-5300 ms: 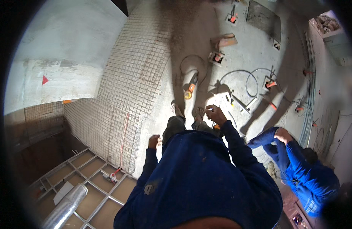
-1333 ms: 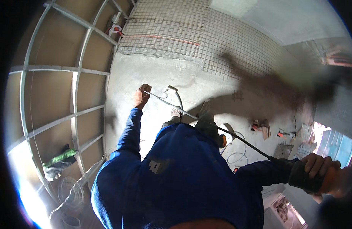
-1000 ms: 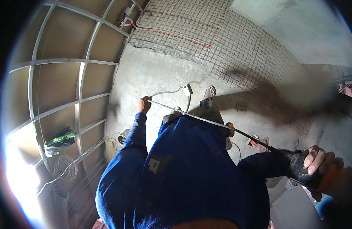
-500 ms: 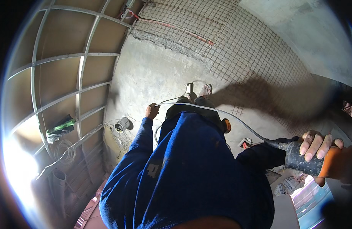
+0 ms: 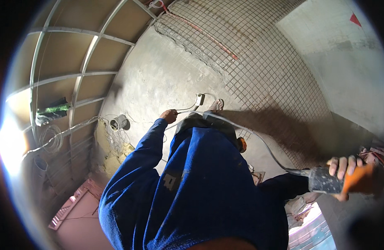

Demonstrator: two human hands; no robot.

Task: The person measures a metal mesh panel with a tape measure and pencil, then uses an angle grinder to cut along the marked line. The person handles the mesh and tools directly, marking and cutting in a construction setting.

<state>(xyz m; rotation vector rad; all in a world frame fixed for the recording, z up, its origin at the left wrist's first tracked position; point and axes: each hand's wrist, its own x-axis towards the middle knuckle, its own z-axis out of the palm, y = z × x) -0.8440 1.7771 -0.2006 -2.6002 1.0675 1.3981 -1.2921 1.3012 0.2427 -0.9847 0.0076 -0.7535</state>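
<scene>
My right hand [image 5: 344,168] is wrapped round the body of a corded power tool [image 5: 326,180], black at the cable end and orange beyond it. The tool's far end is dark and blurred at the right edge, so its working head cannot be made out. A grey cable [image 5: 265,143] leaves the tool and curves across the front of my body. On the left, my left hand [image 5: 170,116] is closed round the cable, arm reaching forward. Just beyond it, a pale socket box [image 5: 199,99] with a cord rests on the floor beside my foot [image 5: 217,105].
Wire mesh [image 5: 258,62] covers the floor ahead and to the right, with a red conduit [image 5: 213,39] along it. A metal-framed panel wall [image 5: 58,52] stands left. Near it are a pipe stub [image 5: 118,122] with loose wires and a bright lamp [image 5: 12,143]. Rubble [image 5: 298,206] lies lower right.
The view has shifted, bringing more of the right wall in. My right hand still grips the tool, now slightly lower left in the picture. My left hand keeps hold of the cable.
</scene>
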